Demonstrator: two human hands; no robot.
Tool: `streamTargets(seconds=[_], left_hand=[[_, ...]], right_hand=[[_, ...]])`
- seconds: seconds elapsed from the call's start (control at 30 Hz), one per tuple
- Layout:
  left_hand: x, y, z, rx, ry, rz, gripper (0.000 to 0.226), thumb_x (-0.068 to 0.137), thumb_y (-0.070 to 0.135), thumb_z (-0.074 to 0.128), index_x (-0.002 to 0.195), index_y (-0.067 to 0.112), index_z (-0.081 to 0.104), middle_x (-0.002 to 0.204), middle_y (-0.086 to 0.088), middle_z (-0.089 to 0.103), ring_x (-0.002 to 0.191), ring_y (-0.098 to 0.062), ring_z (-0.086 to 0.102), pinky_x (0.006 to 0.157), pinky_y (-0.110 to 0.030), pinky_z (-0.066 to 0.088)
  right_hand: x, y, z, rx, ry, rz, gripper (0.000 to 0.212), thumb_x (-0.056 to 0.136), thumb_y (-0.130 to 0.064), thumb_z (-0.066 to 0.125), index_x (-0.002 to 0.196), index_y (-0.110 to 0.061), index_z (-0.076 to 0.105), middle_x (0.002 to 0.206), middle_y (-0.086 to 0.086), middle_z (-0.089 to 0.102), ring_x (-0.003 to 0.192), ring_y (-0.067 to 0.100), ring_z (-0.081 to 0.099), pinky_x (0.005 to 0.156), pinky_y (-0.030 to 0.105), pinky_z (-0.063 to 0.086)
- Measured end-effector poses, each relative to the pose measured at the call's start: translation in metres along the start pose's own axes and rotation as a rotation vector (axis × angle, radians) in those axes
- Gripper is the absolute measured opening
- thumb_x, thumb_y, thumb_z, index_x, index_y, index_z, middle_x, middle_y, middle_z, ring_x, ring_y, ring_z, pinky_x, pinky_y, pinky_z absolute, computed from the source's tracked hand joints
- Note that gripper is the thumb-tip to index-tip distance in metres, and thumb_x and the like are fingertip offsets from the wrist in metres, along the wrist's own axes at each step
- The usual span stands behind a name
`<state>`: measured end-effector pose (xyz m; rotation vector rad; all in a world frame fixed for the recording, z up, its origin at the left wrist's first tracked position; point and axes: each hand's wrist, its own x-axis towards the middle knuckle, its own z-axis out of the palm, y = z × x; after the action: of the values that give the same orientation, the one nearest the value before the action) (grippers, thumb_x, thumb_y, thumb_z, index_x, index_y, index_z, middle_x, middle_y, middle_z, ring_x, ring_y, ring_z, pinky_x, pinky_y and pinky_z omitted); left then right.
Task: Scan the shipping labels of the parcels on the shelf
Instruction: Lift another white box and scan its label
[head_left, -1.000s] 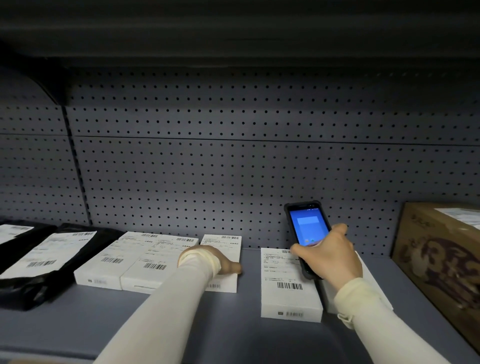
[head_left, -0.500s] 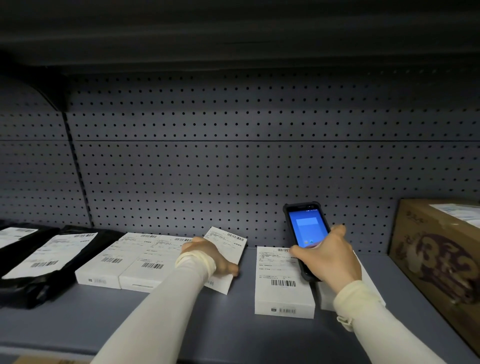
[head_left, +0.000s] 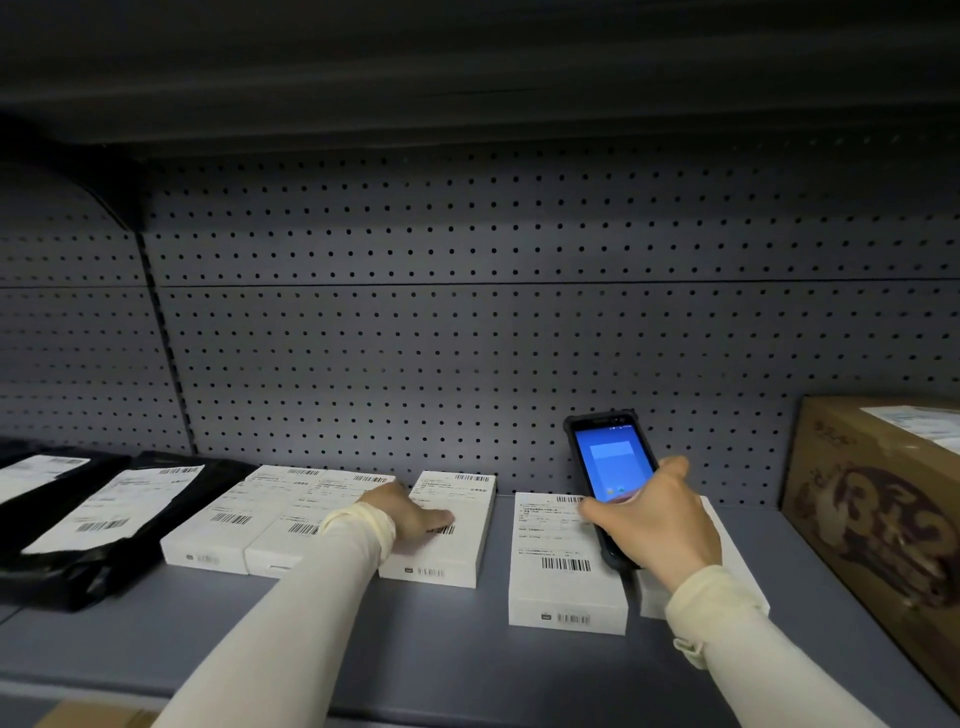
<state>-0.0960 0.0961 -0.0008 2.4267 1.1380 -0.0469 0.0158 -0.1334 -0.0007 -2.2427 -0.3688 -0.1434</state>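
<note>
Five white boxes line shelf — right hand holds scanner

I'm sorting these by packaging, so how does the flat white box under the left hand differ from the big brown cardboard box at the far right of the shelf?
The flat white box is low and plain white; the brown cardboard box stands much taller and carries a dark printed design. The left hand rests on the white box, while nothing touches the brown one. The white box's label shows clear barcodes; the brown box's label is cut off at the frame edge. Both sit on the grey shelf with labels on top.
</note>
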Motion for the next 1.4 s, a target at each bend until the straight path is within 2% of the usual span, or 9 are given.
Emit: streamTargets(seconds=[0.23, 0.47, 0.67, 0.73, 0.87, 1.03, 1.17, 1.27, 1.4], left_hand=[[-0.004, 0.016, 0.012, 0.175, -0.073, 0.003, 0.098, 0.068, 0.076, 0.056, 0.143, 0.016, 0.035, 0.151, -0.002, 0.032, 0.134, -0.023, 0.041, 0.109, -0.032, 0.033], [-0.001, 0.026, 0.016, 0.174, -0.045, -0.037, 0.102, 0.043, 0.076, 0.062, 0.122, 0.013, 0.051, 0.116, -0.004, 0.043, 0.096, -0.024, 0.053, 0.093, -0.034, 0.048], [0.009, 0.028, 0.024, 0.139, -0.011, -0.02, 0.126, 0.023, 0.086, 0.057, 0.125, 0.012, 0.049, 0.103, -0.002, 0.044, 0.108, -0.022, 0.052, 0.099, -0.032, 0.045], [0.009, 0.022, 0.022, 0.016, -0.017, 0.002, 0.108, 0.046, 0.086, 0.057, 0.125, 0.013, 0.055, 0.12, -0.003, 0.053, 0.115, -0.022, 0.053, 0.103, -0.031, 0.042], [0.008, 0.012, 0.012, -0.253, 0.041, -0.012, 0.059, 0.097, 0.049, 0.032, 0.136, 0.006, 0.047, 0.137, -0.01, 0.052, 0.125, -0.027, 0.049, 0.104, -0.028, 0.035], [0.016, -0.005, 0.011, -0.714, 0.011, 0.001, 0.044, 0.083, 0.034, 0.058, 0.108, -0.002, 0.059, 0.116, -0.012, 0.065, 0.102, -0.029, 0.063, 0.1, -0.036, 0.045], [0.008, -0.014, 0.015, -1.105, 0.025, 0.07, 0.013, 0.094, 0.003, 0.051, 0.104, -0.005, 0.052, 0.102, -0.021, 0.067, 0.088, -0.031, 0.065, 0.088, -0.047, 0.051], [0.004, -0.019, 0.015, -1.129, 0.042, 0.181, 0.037, 0.09, -0.006, 0.054, 0.125, 0.003, 0.046, 0.088, -0.011, 0.065, 0.081, -0.03, 0.065, 0.076, -0.042, 0.052], [0.001, -0.029, 0.01, -1.132, 0.044, 0.262, 0.095, 0.077, -0.019, 0.059, 0.149, 0.028, 0.017, 0.091, -0.01, 0.063, 0.1, -0.034, 0.063, 0.091, -0.049, 0.049]], right_hand=[[0.002, 0.002, 0.002, -0.005, -0.002, 0.0, 0.067, 0.062, -0.042, 0.08, 0.098, -0.015, 0.031, 0.089, 0.002, 0.068, 0.082, 0.023, 0.062, 0.056, 0.03, 0.042], [0.005, 0.003, -0.002, -0.002, 0.005, -0.007, 0.068, 0.062, -0.041, 0.081, 0.096, -0.016, 0.027, 0.089, 0.002, 0.068, 0.084, 0.022, 0.061, 0.06, 0.032, 0.045], [0.007, 0.003, -0.003, 0.005, 0.014, -0.016, 0.069, 0.063, -0.04, 0.08, 0.097, -0.017, 0.025, 0.091, 0.003, 0.067, 0.085, 0.022, 0.062, 0.059, 0.031, 0.044], [0.007, 0.003, -0.003, 0.012, 0.009, -0.018, 0.069, 0.062, -0.039, 0.08, 0.097, -0.017, 0.025, 0.09, 0.003, 0.067, 0.085, 0.022, 0.062, 0.062, 0.032, 0.047], [0.007, 0.002, -0.003, 0.031, 0.002, -0.006, 0.067, 0.061, -0.039, 0.079, 0.098, -0.016, 0.029, 0.09, 0.003, 0.067, 0.084, 0.023, 0.063, 0.065, 0.033, 0.05], [0.005, -0.001, 0.001, 0.054, 0.001, -0.009, 0.064, 0.063, -0.037, 0.08, 0.097, -0.013, 0.031, 0.089, 0.001, 0.067, 0.081, 0.02, 0.063, 0.056, 0.029, 0.042], [0.002, -0.005, 0.005, 0.062, -0.007, -0.034, 0.064, 0.064, -0.036, 0.08, 0.095, -0.013, 0.03, 0.086, -0.001, 0.067, 0.08, 0.019, 0.063, 0.061, 0.032, 0.047], [-0.002, -0.008, 0.007, 0.046, -0.03, -0.056, 0.068, 0.063, -0.038, 0.081, 0.096, -0.016, 0.026, 0.089, 0.0, 0.067, 0.083, 0.019, 0.063, 0.064, 0.033, 0.049], [-0.007, -0.012, 0.009, 0.046, -0.041, -0.064, 0.067, 0.062, -0.04, 0.08, 0.097, -0.017, 0.027, 0.092, 0.001, 0.066, 0.083, 0.021, 0.063, 0.068, 0.035, 0.053]])
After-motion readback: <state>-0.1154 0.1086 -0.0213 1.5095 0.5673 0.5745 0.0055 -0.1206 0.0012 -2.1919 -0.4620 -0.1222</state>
